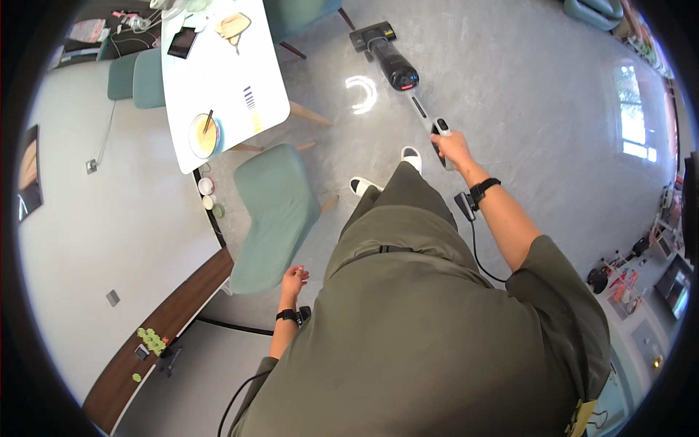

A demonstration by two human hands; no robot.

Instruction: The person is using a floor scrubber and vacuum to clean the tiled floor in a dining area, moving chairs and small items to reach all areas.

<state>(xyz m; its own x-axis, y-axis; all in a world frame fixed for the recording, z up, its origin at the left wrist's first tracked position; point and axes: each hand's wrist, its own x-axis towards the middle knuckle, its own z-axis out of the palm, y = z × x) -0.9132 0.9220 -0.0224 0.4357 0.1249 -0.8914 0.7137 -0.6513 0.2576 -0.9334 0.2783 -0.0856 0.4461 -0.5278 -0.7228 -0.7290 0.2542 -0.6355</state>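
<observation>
My right hand (452, 148) is wrapped around the handle of an upright cordless floor cleaner (397, 66). Its dark body slants away from me, and a lit display with a red bar shows on top. The wide cleaning head (373, 36) rests on the grey floor near the legs of a far chair. Down by my left side, beside the seat of a green covered chair (281, 218), hangs my left hand (295, 281); it holds nothing and its fingers are loosely bent. Each wrist carries a black strap with a small device.
Left of the cleaner stands a white table (226, 71) bearing a bowl with chopsticks (204, 136), a dark tablet-like device (182, 42) and a beige cloth-like item (233, 25). Small round containers (206, 186) sit by the wall. A brown ledge (183, 297) runs along the left.
</observation>
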